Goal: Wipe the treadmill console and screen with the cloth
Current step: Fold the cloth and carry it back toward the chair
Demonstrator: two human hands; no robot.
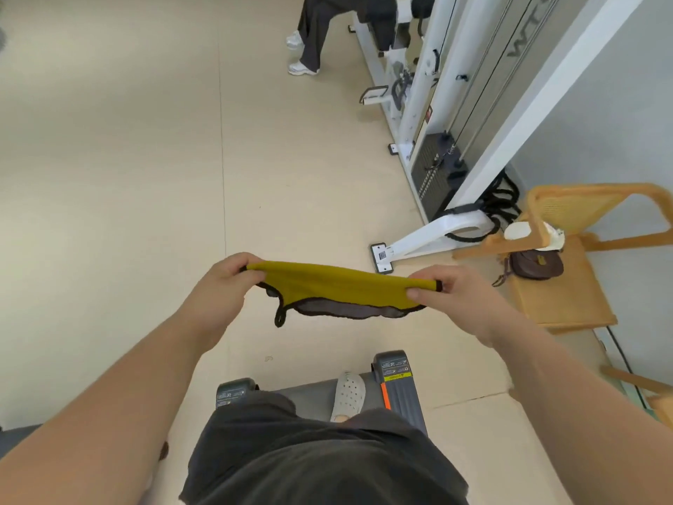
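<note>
Tautly held, a yellow cloth (338,286) spans the gap between both hands: the left hand (233,277) pinches one end, the right hand (448,289) pinches the other. Its grey, dark-edged underside sags just below the fingertips. Beneath the hands lies the treadmill deck (398,391), a white clog (349,395) on it; a wooden chair (561,297) stands beyond the right fingers.

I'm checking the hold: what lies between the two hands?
The cloth, stretched between them: the left hand pinches one end, the right hand the other. The head view shows it.
</note>
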